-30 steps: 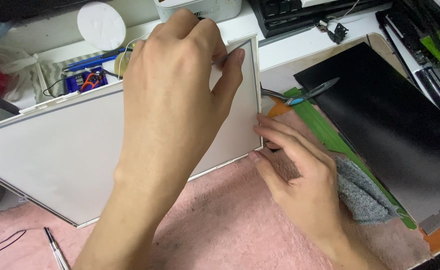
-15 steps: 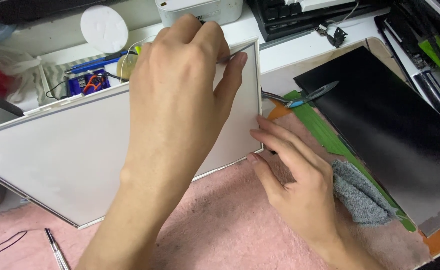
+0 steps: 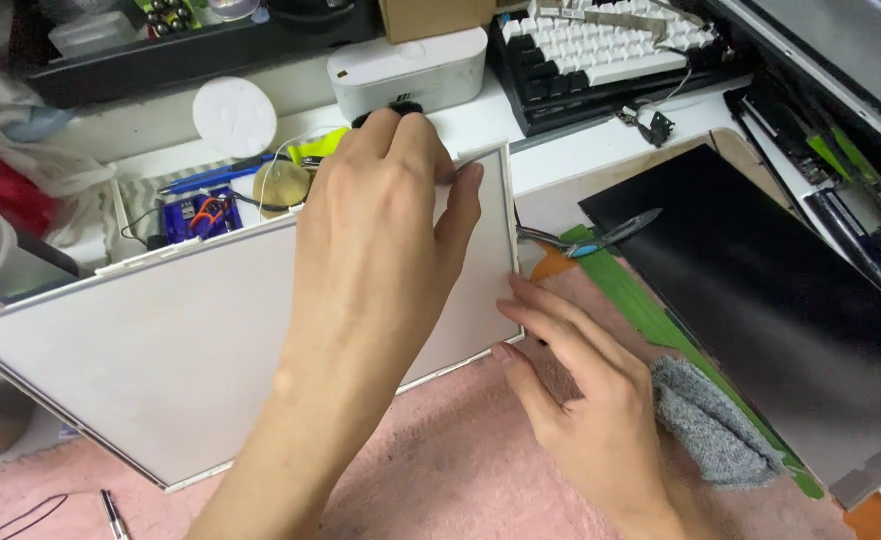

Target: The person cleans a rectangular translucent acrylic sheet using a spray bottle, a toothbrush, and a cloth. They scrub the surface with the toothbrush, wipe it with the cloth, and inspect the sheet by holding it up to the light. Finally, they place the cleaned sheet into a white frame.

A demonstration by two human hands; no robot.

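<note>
Left hand (image 3: 386,215) pinching (right hand (image 3: 586,400) flat).

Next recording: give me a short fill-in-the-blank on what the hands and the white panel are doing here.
1. The left hand rests on the white panel's far ____ corner.
2. The right hand touches the panel's ____ edge.
3. The panel lies on a ____ cloth.
4. A grey rag lies beside the ____ hand.

Missing words: right; right; pink; right
</note>
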